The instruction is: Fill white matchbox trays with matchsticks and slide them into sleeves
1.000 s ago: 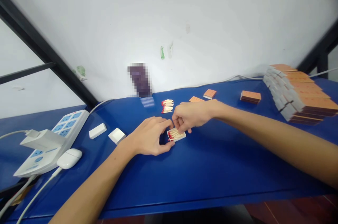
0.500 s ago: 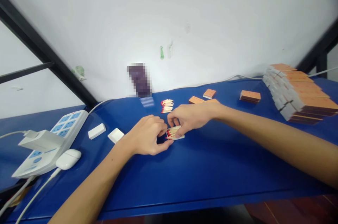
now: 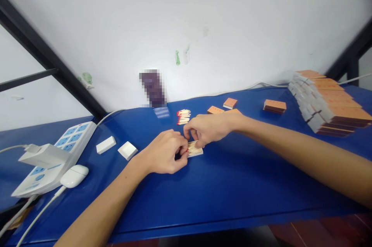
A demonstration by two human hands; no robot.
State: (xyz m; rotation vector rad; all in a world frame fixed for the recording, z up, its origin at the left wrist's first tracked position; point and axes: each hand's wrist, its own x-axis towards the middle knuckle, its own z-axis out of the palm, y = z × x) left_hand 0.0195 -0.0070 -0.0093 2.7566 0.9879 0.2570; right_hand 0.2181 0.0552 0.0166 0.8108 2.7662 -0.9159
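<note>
A small white matchbox tray [image 3: 198, 154] lies on the blue table, filled with matches [image 3: 194, 147] whose red heads point left. My left hand [image 3: 167, 152] closes its thumb and forefinger at the tray's left end, covering most of the red heads. From above, my right hand [image 3: 207, 127] bends over the tray with curled fingers; its thumb rests on the matches and its other fingertips reach the far edge. Just beyond the hands, a loose pile of red-tipped matches [image 3: 183, 117] lies on the tabletop.
Orange matchboxes [image 3: 230, 102] lie behind my right hand, with a short stack [image 3: 274, 106] further right and a large stack [image 3: 331, 103] at the far right. Left are an empty white tray [image 3: 128, 150], a white box [image 3: 106, 145], a power strip [image 3: 58, 158] and an earbud case [image 3: 74, 176].
My left thumb and forefinger have come together over the tray's left end, hiding more match heads. My right thumb has lifted slightly up the matches. The loose pile is unchanged.
</note>
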